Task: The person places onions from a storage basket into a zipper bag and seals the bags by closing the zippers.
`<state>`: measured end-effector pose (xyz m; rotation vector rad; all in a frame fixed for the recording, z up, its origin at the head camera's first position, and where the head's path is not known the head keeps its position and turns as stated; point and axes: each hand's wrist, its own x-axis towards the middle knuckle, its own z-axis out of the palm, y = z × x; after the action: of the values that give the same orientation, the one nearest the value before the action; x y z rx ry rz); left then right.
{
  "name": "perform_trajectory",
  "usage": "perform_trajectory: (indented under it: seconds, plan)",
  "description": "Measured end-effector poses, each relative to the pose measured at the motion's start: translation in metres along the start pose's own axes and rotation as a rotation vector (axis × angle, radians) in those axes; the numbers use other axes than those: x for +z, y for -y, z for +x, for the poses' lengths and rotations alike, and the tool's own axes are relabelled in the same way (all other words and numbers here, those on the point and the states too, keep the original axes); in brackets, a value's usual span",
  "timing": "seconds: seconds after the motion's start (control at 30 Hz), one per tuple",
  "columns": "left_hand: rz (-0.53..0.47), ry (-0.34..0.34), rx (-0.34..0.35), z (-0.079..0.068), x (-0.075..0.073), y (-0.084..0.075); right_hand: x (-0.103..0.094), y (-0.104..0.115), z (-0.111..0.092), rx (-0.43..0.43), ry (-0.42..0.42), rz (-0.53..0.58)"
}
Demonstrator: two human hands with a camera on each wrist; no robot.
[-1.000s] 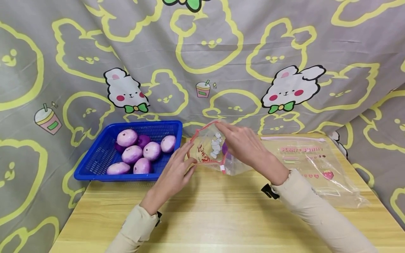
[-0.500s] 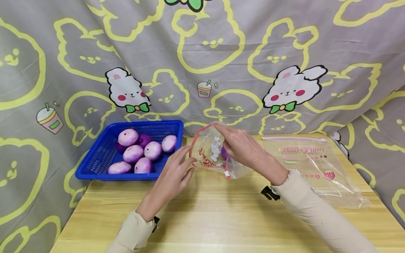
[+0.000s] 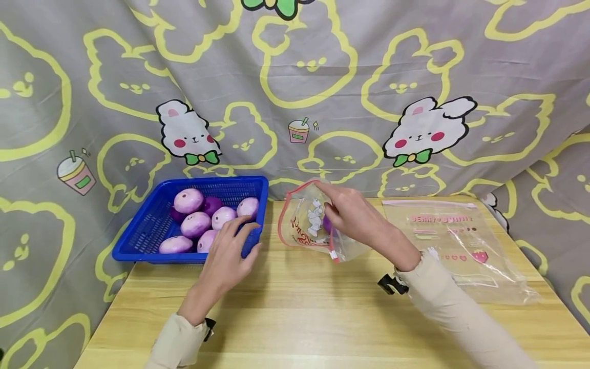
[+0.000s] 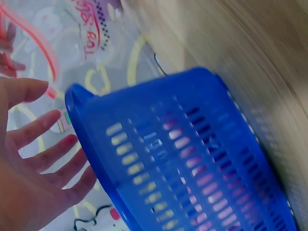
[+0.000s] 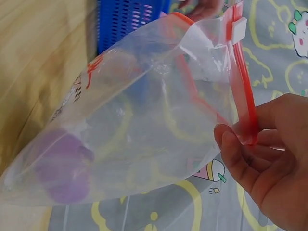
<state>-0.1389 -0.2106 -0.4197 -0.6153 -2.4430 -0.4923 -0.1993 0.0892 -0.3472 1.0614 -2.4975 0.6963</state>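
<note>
My right hand (image 3: 357, 212) pinches the red zip edge of a clear zip bag (image 5: 144, 110), holding its mouth apart. Through the plastic, a purple onion (image 5: 65, 166) shows at the bottom of the bag. A white slider (image 5: 238, 31) sits on the red zip. My left hand (image 3: 226, 261), fingers spread and loosely bent, hovers at the front right rim of a blue basket (image 3: 138, 255), holding nothing. Several purple onions (image 3: 195, 224) lie in that basket, some partly hidden behind my left hand. In the left wrist view, the fingers (image 4: 53, 149) are beside the basket's rim.
A second clear zip bag (image 3: 461, 241) with pink print lies flat on the right of the wooden table (image 3: 299, 318). Behind the table hangs a grey curtain (image 3: 322, 77) with yellow outlines and rabbit faces.
My left hand has let go of the bag's edge and moved left to the basket. My right hand keeps hold of the bag in nearly the same place.
</note>
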Motion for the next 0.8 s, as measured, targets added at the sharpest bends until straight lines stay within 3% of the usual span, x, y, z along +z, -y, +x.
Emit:
perform_trajectory:
  seconds: [0.27, 0.53, 0.8]
  plan:
    - [0.045, 0.038, -0.083, -0.006, -0.012, 0.021, 0.001, -0.001, 0.000, 0.020, 0.003, 0.033]
    - [0.046, 0.066, -0.162, -0.009, -0.037, 0.052, 0.004, 0.001, 0.001, 0.021, -0.003, 0.046]
    - [0.032, 0.097, -0.164, -0.012, -0.046, 0.070, 0.011, 0.002, 0.001, 0.024, -0.018, 0.085]
